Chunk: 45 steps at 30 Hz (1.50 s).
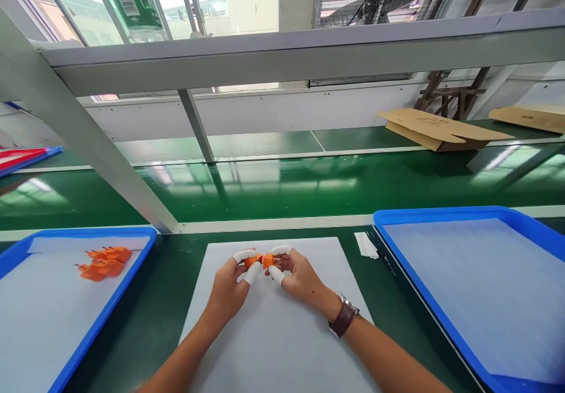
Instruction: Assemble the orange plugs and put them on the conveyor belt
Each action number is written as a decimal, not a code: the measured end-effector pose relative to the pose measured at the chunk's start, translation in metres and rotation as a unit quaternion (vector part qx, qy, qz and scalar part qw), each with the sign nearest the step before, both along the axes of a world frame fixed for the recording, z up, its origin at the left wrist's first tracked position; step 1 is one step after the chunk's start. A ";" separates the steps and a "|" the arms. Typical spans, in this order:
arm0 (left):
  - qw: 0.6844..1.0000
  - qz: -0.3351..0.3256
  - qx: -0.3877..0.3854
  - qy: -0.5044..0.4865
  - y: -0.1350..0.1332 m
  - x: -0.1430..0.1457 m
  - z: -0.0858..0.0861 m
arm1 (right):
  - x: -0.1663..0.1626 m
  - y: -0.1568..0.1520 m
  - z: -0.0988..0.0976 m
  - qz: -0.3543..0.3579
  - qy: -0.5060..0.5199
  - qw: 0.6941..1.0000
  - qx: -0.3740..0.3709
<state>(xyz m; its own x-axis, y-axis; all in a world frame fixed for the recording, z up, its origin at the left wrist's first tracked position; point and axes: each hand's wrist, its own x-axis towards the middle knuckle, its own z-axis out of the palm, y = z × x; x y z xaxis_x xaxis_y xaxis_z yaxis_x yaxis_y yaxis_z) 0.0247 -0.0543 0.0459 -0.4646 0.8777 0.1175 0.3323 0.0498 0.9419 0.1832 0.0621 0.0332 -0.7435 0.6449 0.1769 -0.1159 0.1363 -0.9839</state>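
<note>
Over a white sheet (282,346) on the green table, my two hands meet at fingertip height. My left hand (232,287) pinches a small orange plastic part (251,260) between finger and thumb. Another orange plastic piece (268,260) sits in the pinch of my right hand (298,275); the two pieces touch or nearly touch, and I cannot tell whether they are joined. White finger covers wrap the thumb and forefinger of both hands. Several similar orange parts (106,262) lie in a pile in the blue tray at left.
A blue-rimmed tray (150,240) stands left, and a second blue tray (441,212) with a white lining stands right. Beside it lies a white scrap (366,245). Beyond runs a green conveyor surface (282,187), with a metal frame post (110,140) at left and a cardboard box (441,127).
</note>
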 end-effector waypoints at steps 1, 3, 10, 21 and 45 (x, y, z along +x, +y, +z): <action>1.000 0.008 0.005 0.011 0.000 0.000 -0.002 | -0.001 -0.003 0.000 -0.011 -0.001 1.000 0.022; 0.999 0.017 0.016 0.039 -0.001 0.002 -0.005 | -0.002 -0.009 0.002 -0.029 0.001 0.998 0.054; 0.999 0.034 -0.013 0.036 0.000 0.008 -0.004 | -0.004 -0.018 0.007 -0.024 -0.037 0.999 -0.026; 0.991 -0.063 0.011 0.121 -0.005 0.005 -0.005 | -0.005 -0.017 0.009 -0.085 -0.044 0.995 0.013; 0.935 -0.014 0.079 0.345 -0.004 0.009 -0.013 | 0.001 -0.013 0.015 -0.027 -0.093 0.991 0.093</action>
<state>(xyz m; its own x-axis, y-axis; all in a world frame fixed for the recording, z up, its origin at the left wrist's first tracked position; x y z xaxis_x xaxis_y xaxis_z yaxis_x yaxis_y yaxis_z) 0.0341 -0.0588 0.0333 -0.2076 0.8353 0.5091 0.8624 -0.0894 0.4983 0.1840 0.0489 0.0479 -0.7395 0.6542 0.1586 0.0785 0.3178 -0.9449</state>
